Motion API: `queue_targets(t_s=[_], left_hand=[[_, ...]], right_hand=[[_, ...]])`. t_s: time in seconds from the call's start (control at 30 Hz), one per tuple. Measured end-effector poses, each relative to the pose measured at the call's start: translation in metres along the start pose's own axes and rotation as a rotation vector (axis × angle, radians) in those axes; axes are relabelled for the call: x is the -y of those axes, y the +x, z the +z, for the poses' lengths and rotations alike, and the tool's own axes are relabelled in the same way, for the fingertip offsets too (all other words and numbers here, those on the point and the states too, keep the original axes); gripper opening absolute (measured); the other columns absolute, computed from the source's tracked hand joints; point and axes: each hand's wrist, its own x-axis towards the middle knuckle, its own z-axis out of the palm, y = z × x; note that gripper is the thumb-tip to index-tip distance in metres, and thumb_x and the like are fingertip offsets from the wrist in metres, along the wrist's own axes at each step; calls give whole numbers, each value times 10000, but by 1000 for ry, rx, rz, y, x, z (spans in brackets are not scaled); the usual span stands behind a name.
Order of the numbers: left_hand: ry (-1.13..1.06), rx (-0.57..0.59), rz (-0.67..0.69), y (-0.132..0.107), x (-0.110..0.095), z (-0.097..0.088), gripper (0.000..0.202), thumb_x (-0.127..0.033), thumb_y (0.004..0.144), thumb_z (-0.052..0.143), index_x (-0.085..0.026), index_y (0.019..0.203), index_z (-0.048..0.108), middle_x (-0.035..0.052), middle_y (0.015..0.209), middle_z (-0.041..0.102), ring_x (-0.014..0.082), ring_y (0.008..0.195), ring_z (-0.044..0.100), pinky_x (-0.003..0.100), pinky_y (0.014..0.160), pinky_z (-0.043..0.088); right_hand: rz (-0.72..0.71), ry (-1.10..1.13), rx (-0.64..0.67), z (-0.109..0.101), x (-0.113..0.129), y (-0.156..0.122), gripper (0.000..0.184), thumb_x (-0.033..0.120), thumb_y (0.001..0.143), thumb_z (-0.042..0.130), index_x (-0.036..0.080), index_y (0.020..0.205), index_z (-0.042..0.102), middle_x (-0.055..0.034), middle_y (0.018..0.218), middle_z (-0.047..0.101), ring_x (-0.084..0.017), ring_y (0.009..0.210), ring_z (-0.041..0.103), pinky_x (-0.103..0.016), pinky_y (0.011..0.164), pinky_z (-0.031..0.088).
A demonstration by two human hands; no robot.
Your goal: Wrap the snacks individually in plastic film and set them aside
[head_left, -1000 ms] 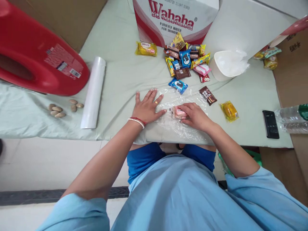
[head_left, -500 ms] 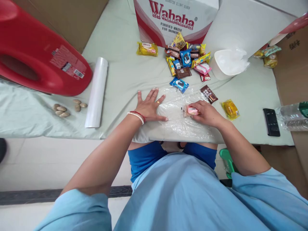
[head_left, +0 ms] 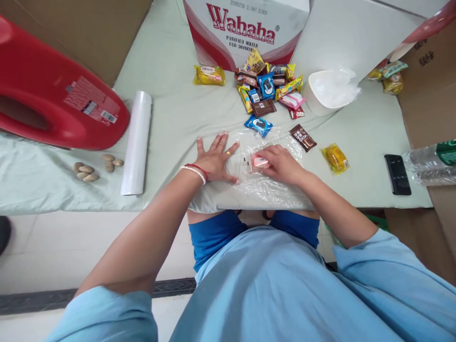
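The clear film (head_left: 274,187) lay spread across the table (head_left: 174,118), creased but not closed over anything, and the pink packet (head_left: 255,162) was on it. The left hand (head_left: 215,160) pressed splayed at the film's left side, apart from the right hand (head_left: 281,164), whose fingers gripped the packet; the snack pile (head_left: 266,86) sat beyond the film.

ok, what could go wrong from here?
1. The right hand has the pink packet on creased clear film; dragging it might bunch or tear the film.
2. The film reaches about the table's front edge, so a snag could shift it.
3. The white roll might roll if the left hand bumps it.
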Motion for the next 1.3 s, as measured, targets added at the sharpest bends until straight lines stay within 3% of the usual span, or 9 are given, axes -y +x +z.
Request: queue_targets(t_s=[0.13,0.33,0.6,0.97,1.17,1.3], left_hand=[[-3,7,0,1,0,0,1394,-868,646,767,-342,1714,42,125,1778,-204,513,1624,-153,848,1177,-113],[-1,8,8,1,0,-1,1386,-869,661,757,-319,1717,47,145,1774,-208,510,1628,-141,862,1166,-99],[-6,20,-3,0,-1,-3,1395,-842,652,786,-327,1716,46,138,1776,-202,518,1620,-167,850,1173,-112],[4,24,1,-5,-1,-8,1369,-793,694,794,-290,1721,40,163,1775,-185,461,1649,-103,831,1195,-86],[-99,-101,79,-15,17,3,1352,-740,757,786,-255,1718,-32,210,1789,-74,411,1667,-13,732,1273,-43],[-217,-337,43,-39,23,11,1261,-725,811,749,-268,1722,5,207,1794,-53,433,1662,-5,735,1282,69]], right_hand=[[-47,-12,-14,13,-1,-4,727,568,983,637,261,1614,449,-171,1578,510,-398,1417,433,-592,1157,376],[-91,17,-9,0,-10,-4,480,468,1054,523,282,1488,609,-153,1369,625,-363,1339,505,-551,1129,408],[-73,-31,21,19,-1,-3,564,382,1004,611,280,1555,550,-156,1412,609,-363,1303,516,-541,1112,405],[-73,-69,8,14,-14,-10,549,378,1028,550,274,1567,540,-156,1404,613,-356,1268,510,-541,1110,389],[-98,-48,14,13,-22,-15,592,449,1020,599,264,1577,524,-168,1461,594,-363,1338,509,-573,1153,358],[-136,-5,-48,2,-18,-27,731,537,972,686,268,1612,457,-182,1653,444,-397,1490,417,-646,1212,320]])
